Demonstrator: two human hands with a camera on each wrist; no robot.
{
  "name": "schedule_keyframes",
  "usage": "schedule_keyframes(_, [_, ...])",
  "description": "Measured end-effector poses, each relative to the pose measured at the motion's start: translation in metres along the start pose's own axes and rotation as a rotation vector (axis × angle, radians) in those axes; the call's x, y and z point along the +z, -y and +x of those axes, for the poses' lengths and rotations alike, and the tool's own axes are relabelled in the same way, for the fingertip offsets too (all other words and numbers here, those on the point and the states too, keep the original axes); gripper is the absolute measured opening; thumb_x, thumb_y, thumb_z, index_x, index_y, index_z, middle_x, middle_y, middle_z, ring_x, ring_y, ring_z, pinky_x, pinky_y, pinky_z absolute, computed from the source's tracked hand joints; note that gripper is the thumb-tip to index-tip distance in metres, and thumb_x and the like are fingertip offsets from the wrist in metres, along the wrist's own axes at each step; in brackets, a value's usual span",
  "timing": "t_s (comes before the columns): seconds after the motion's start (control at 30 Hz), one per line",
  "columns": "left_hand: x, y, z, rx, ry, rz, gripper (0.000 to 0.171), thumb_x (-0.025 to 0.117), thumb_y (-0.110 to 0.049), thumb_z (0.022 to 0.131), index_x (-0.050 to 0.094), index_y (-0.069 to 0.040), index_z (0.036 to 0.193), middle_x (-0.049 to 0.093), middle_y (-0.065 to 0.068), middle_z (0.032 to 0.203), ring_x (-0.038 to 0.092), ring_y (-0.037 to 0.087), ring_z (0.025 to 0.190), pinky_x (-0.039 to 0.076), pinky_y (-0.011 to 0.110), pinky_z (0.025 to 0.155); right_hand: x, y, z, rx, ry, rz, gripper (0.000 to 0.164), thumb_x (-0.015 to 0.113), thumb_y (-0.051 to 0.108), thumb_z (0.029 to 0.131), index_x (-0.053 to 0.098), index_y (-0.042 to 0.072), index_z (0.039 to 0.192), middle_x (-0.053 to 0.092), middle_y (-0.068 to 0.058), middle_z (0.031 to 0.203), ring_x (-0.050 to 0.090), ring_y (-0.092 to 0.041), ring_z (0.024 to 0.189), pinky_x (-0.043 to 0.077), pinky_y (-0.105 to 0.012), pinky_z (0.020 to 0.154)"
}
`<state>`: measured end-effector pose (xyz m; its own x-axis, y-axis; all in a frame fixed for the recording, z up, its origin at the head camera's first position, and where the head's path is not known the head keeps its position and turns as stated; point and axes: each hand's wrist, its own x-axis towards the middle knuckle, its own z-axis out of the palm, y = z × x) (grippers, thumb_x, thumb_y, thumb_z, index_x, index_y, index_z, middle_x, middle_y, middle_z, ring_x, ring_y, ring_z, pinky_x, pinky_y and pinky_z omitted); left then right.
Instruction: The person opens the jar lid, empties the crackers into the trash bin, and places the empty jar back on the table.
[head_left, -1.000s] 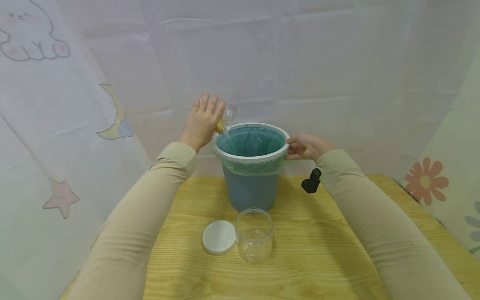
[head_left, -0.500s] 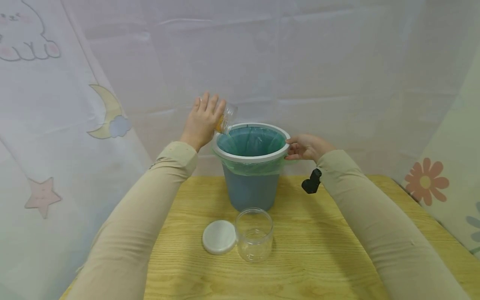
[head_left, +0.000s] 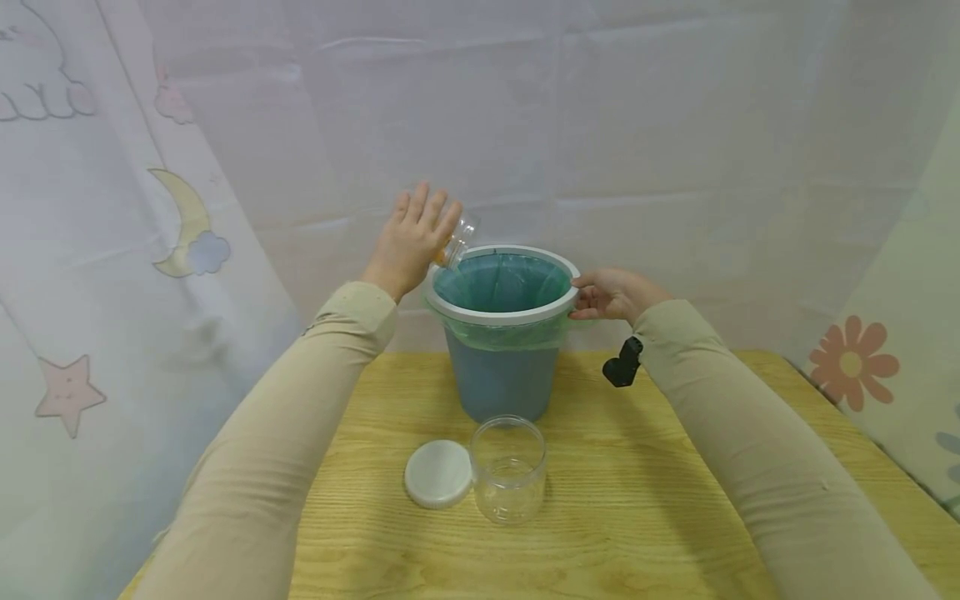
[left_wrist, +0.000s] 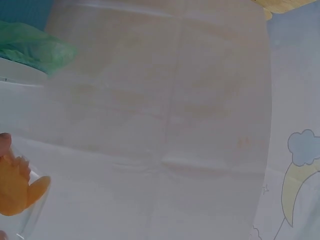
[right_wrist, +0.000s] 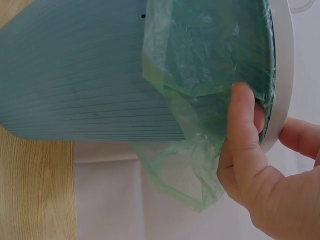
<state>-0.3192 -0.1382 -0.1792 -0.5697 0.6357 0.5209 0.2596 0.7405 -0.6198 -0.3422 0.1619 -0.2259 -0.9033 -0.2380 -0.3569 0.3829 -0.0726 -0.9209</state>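
My left hand [head_left: 414, 242] holds a small clear jar [head_left: 463, 233] tipped over the left rim of a blue trash can [head_left: 502, 375]. Orange pieces [left_wrist: 14, 187] lie inside that jar in the left wrist view; what they are cannot be told. The can has a white rim ring [head_left: 502, 318] and a green plastic bag [head_left: 517, 335] folded out over its edge. My right hand [head_left: 617, 293] grips the rim on the right side. Seen from the right wrist, the thumb is on the ring's outer side and the fingers [right_wrist: 245, 130] press against the bag below it.
In front of the can, a larger clear jar [head_left: 510, 500] stands uncovered on the wooden table [head_left: 600, 517]. A white round lid [head_left: 438, 473] lies beside it on the left. Behind hangs a pale cloth backdrop [head_left: 600, 125]. A black device [head_left: 622, 363] sits at the right wrist.
My left hand and its jar have shifted slightly right, toward the can's opening. The printed cloth at the left has slid leftward. My right hand stays on the rim.
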Motion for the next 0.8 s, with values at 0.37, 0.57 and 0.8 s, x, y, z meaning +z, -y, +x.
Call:
schedule_keyframes(0.37, [0.0018,0.0013,0.0000,0.077,-0.057,0.074,0.071,0.074,-0.018,0.083,0.039,-0.005,0.144,0.042,0.022,0.144,0.032,0.042,0.137,0.028,0.049,0.112,0.0005,-0.0004,0.0023,-0.005,0.004,-0.008,0.060,0.040,0.010,0.104,0.010,0.007,0.156,0.047,-0.009,0.100,0.058,-0.016,0.072,0.057,-0.031,0.064])
schedule_keyframes(0.57, [0.0015,0.0027,0.0008,0.090,-0.054,0.139,0.072,0.076,-0.013,0.084,0.038,-0.006,0.144,0.041,0.020,0.145,0.032,0.041,0.137,0.028,0.048,0.112,0.0008,0.0001,0.0024,-0.003,0.010,-0.001,0.060,0.041,0.010,0.103,0.012,0.007,0.155,0.050,-0.009,0.094,0.058,-0.017,0.072,0.057,-0.032,0.066])
schedule_keyframes(0.8, [-0.0020,-0.0001,0.0014,0.119,-0.015,0.255,0.076,0.073,-0.031,0.086,0.034,-0.008,0.147,0.038,0.018,0.148,0.030,0.039,0.139,0.029,0.046,0.112,0.0006,0.0001,-0.0006,-0.003,0.019,-0.014,0.059,0.040,0.010,0.104,0.012,0.006,0.155,0.049,-0.008,0.095,0.057,-0.016,0.074,0.057,-0.032,0.066])
